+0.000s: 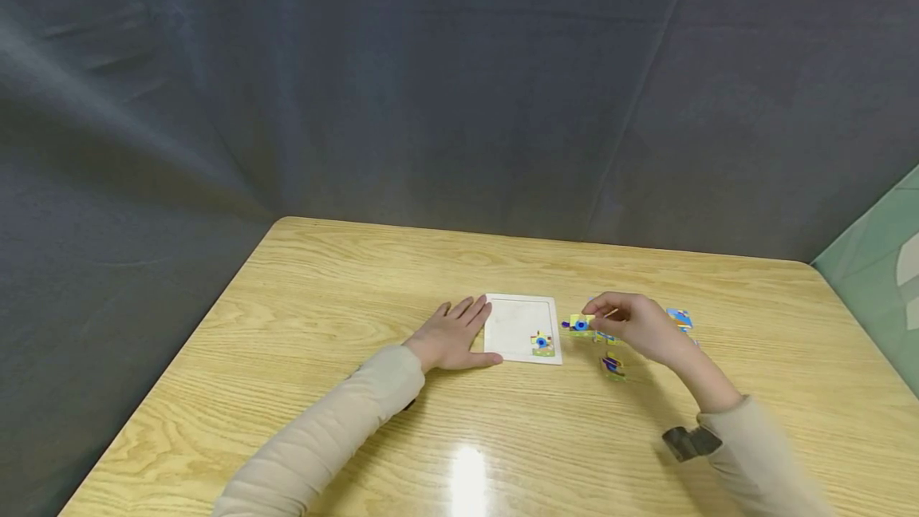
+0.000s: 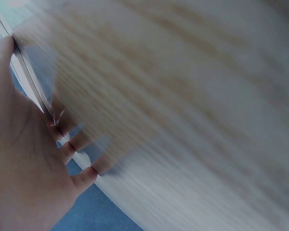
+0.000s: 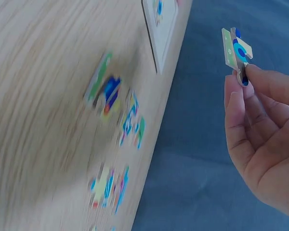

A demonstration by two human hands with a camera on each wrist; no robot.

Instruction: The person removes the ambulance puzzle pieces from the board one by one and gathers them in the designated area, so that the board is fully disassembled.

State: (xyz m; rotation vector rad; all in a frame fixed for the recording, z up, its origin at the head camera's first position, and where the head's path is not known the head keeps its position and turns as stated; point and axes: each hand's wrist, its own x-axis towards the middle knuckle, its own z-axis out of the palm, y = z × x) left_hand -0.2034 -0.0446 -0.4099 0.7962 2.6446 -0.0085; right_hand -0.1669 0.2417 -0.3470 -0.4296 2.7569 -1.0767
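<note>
A white square puzzle tray (image 1: 513, 327) lies on the table, with one colourful puzzle piece (image 1: 542, 343) in its near right corner. My left hand (image 1: 457, 335) rests against the tray's left side, fingers spread and straight; the left wrist view shows the thumb and fingers along the tray's edge. Above the table, just right of the tray, my right hand (image 1: 635, 325) pinches a puzzle piece (image 3: 237, 50) between thumb and fingertips. This piece carries a blue ring and a green strip. Beneath the right hand lies a loose piece (image 1: 613, 365).
More loose puzzle pieces (image 1: 679, 319) lie to the right, partly hidden by the right hand in the head view. The right wrist view shows blurred pieces (image 3: 132, 122) on the wooden table (image 1: 359, 278). A dark curtain (image 1: 459, 94) hangs behind the table's far edge.
</note>
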